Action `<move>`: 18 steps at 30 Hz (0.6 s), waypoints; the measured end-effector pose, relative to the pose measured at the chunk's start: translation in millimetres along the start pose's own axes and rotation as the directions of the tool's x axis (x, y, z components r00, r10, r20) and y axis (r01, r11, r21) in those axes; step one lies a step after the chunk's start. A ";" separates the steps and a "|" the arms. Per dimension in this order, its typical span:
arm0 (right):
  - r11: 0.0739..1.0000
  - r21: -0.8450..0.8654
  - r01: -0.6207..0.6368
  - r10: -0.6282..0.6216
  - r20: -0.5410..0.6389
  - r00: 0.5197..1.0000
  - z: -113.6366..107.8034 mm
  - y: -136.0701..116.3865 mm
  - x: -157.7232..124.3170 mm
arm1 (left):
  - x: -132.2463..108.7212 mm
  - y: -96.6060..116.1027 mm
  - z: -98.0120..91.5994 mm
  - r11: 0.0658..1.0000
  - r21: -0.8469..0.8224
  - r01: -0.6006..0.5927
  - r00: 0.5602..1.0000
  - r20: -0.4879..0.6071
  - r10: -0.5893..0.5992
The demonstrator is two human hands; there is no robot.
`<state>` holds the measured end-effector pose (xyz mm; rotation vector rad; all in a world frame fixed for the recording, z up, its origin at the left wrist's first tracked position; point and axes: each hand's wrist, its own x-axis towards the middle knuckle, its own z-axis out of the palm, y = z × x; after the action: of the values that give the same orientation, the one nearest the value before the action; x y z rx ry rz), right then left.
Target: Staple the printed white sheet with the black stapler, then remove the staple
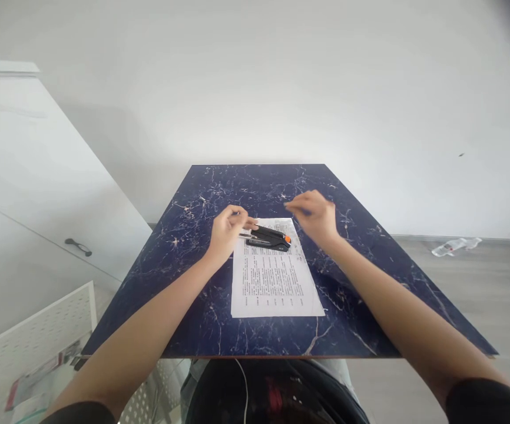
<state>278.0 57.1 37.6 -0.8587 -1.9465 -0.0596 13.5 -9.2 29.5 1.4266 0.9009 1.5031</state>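
Observation:
A black stapler with an orange spot at its right end lies on a printed sheet of paper. Its upper arm looks swung apart from a metal strip and the black base. My left hand is at the stapler's left end, fingers closed around the tip of the upper part. To the right of the stapler and apart from it, my right hand hovers over the paper's far right corner. Its thumb and fingers are pinched together, slightly blurred; whatever they hold, if anything, is too small to make out.
The dark blue marble-patterned table has its far edge by a white wall. To the left stand a white cabinet and a white perforated rack. A crumpled clear plastic bottle lies on the floor at right.

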 end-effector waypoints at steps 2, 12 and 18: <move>0.979 -0.085 -0.188 0.190 0.027 0.981 -2.8 45.6 12.3 | 7.8 -8.2 -13.1 0.998 0.059 -0.013 0.986 -0.163 0.022; 0.684 -0.468 -0.559 0.686 0.153 0.711 -3.9 184.3 24.1 | 27.7 -30.6 -55.8 0.993 0.031 0.115 0.890 -0.446 -0.089; 0.663 -0.526 -0.533 0.675 0.112 0.729 -8.3 160.3 31.9 | 33.4 -34.6 -65.7 0.996 0.028 0.084 0.844 -0.533 -0.056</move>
<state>369.6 191.4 18.7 -1.9265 -1.8264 0.0143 -47.8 38.3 4.5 0.9978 1.3158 1.8702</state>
